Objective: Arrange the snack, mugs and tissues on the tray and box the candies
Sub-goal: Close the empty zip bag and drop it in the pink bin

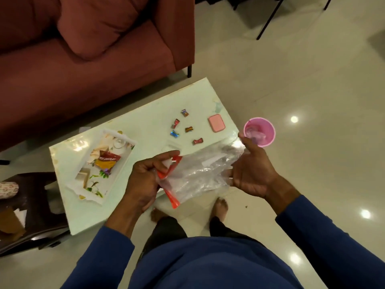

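Observation:
Over the table's near edge I hold a clear plastic bag (198, 174) with a red zip strip. My left hand (145, 178) pinches the strip end of it, and my right hand (253, 170) grips the other end. Several wrapped candies (188, 129) lie loose on the pale green table (145, 122). Beyond them sits a small pink box (216, 124), closed. To the left, the white floral tray (91, 198) carries a red and yellow snack packet (107, 160) and a white mug (119, 143).
A pink bin (260, 132) stands on the floor past the table's right corner. A maroon sofa (83, 59) runs along the far side. Close to the table's left end stands a dark chair (35, 215). My bare feet are under the near edge.

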